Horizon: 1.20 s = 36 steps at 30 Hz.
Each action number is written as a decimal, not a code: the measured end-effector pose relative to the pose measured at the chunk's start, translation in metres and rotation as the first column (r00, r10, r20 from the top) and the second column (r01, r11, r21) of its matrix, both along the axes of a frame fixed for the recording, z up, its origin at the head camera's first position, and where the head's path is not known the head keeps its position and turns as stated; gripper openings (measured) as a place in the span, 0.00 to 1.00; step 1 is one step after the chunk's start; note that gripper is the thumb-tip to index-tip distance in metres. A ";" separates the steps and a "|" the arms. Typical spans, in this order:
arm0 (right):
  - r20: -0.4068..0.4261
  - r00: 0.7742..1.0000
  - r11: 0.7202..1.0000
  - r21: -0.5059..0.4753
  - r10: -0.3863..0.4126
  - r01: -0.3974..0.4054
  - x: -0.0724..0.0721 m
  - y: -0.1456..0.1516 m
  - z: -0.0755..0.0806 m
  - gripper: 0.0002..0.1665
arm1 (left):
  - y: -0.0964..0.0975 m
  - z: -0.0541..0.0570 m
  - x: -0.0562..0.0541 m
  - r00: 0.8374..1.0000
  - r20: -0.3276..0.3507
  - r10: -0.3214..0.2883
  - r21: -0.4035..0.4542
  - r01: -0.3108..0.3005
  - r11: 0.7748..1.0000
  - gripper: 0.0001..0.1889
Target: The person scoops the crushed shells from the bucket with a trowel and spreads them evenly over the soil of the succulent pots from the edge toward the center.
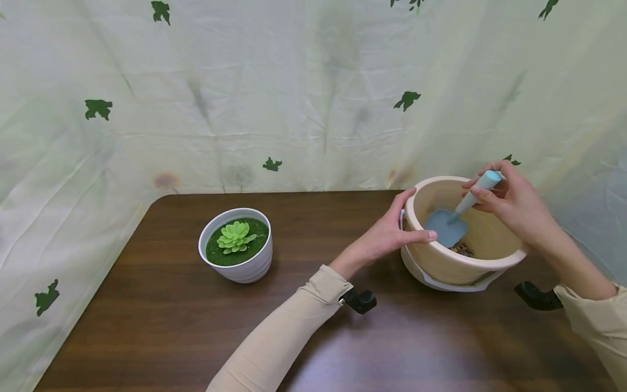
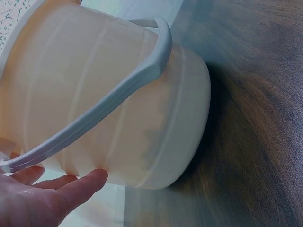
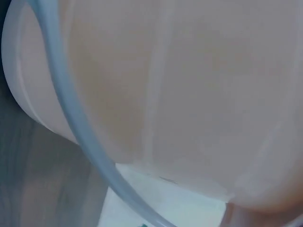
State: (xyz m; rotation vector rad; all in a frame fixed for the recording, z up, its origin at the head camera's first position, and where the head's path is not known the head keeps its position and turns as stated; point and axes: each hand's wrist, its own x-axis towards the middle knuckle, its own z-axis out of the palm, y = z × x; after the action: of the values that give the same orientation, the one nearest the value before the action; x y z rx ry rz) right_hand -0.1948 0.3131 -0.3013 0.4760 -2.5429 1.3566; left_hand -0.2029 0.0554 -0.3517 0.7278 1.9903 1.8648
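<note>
At the right of the table stands a cream plastic bucket (image 1: 450, 272) with a pale handle (image 2: 113, 97) hanging down its outer side. My left hand (image 1: 379, 234) holds its left side, thumb over the rim and fingers spread along the outer wall. Inside the bucket, my right hand (image 1: 511, 198) grips a small blue trowel (image 1: 446, 226) by its light blue grip, blade pointing down. Beside the blade, brown granules (image 1: 462, 249) show at the bottom. The right wrist view is filled by the bucket wall (image 3: 203, 94); the trowel is hidden there.
A white ribbed pot (image 1: 250, 267) with a light green succulent (image 1: 235, 237) stands on the left of the dark wooden table (image 1: 161, 326). A pale curtain (image 1: 294, 98) with green leaf patterns hangs right behind the table's far edge.
</note>
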 end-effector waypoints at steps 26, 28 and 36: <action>0.204 0.977 0.965 0.235 0.067 -0.116 -0.003 -0.009 0.008 0.14 | -0.002 0.000 0.001 1.000 -0.008 0.003 -0.052 -0.004 0.999 0.49; 0.220 0.974 0.966 0.232 0.058 -0.110 -0.004 -0.010 0.009 0.15 | -0.002 0.000 0.001 1.000 -0.010 0.001 -0.050 -0.002 0.999 0.49; 0.259 0.965 0.977 0.191 0.047 -0.099 -0.007 -0.013 0.004 0.16 | -0.002 -0.001 0.001 1.000 -0.017 0.003 -0.046 -0.003 0.999 0.49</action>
State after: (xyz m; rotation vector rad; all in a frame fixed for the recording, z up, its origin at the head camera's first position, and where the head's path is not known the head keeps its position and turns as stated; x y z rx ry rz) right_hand -0.2021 0.2999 -0.2976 0.4636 -2.9188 1.2593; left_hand -0.2015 0.0532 -0.3526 0.7299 2.0381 1.8146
